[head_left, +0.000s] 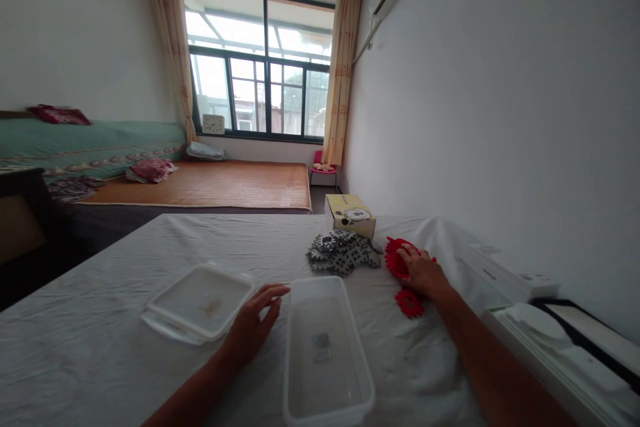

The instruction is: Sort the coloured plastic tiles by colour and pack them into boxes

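Observation:
My left hand (255, 320) has its fingers loosely extended, with nothing in its grasp. Its fingertips are beside the upper left rim of a clear plastic container (294, 360), perhaps touching it. Left of that hand lies the container's lid (200, 297), flat on the cloth. On the right, my right hand (423, 271) has its fingers curled over red toothed plastic pieces (395, 259); part of them is hidden under the fingers. A smaller red toothed piece (410, 303) lies just below that hand. Between the hands, farther back, is a pile of grey and black toothed pieces (345, 253).
A yellow cartoon box (350, 215) stands behind the grey pile. White cloth covers the table (100, 340). White boxes and dark-edged flat items (565, 340) line the right side, near the wall. Beyond the table are a bed (240, 183) and a pink chair (324, 163).

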A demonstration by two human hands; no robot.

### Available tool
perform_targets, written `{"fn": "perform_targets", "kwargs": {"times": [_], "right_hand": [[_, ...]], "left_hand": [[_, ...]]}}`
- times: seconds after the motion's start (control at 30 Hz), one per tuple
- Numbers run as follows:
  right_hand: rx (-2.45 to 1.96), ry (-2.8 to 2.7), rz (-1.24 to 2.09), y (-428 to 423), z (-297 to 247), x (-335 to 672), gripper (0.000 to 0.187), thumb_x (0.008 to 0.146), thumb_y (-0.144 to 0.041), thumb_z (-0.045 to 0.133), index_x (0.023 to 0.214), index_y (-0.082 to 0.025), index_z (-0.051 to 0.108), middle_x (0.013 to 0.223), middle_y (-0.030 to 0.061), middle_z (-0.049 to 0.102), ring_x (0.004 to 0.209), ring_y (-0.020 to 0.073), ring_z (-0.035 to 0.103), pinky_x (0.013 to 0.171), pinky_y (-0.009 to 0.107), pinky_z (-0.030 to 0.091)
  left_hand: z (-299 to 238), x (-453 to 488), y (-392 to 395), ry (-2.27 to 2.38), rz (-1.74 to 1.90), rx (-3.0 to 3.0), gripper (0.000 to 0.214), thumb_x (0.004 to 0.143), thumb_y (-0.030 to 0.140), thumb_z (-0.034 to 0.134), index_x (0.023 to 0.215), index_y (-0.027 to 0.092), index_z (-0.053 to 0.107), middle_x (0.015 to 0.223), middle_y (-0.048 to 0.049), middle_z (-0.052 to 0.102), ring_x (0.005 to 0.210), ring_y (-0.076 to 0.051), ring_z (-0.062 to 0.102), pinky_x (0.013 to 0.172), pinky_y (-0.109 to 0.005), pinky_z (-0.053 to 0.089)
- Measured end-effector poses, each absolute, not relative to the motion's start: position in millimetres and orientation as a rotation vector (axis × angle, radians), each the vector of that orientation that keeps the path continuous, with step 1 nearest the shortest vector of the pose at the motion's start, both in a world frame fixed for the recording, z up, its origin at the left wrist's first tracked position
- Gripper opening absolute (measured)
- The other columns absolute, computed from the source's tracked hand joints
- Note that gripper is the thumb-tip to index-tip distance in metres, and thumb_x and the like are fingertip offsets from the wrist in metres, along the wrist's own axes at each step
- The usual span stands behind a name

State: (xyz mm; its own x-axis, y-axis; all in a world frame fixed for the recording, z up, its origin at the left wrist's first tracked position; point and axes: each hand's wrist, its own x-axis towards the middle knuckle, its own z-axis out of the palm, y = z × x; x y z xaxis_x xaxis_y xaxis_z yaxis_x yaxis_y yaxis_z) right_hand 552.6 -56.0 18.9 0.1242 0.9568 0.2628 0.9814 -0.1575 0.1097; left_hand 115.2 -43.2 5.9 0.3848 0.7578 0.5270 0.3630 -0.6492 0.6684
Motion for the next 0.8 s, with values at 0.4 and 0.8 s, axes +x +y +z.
{"fn": "perform_targets", "kwargs": {"times": [0.4,0.8], "right_hand": [[-2.258,-1.845,-0.611,-68.9,15.4,563.0,0.052,0.083,-0.014,0.046,0.133,-0.029,0.042,0.134,0.0073,0.048,0.106,0.0226,0.051,0.080,0.031,0.044],[-2.022,-1.455,-0.476,-79.3,40.5,571.2,0.061,0.075,-0.023,0.050,0.135,-0.028,0.038,0.134,0.0065,0.047,0.113,0.0264,0.052,0.093,0.037,0.044]], "left_hand": [[7.2,116.0,-44.2,0.950,1.171,2.197,0.028,0.090,0.027,0.044,0.107,0.022,0.065,0.109,-0.0070,0.066,0.104,-0.019,0.060,0.090,-0.032,0.050],[6.0,116.1,-43.8,0.956,1.174,2.215,0.027,0.090,0.028,0.045,0.107,0.022,0.065,0.107,-0.0063,0.068,0.102,-0.020,0.062,0.090,-0.035,0.051]]}}
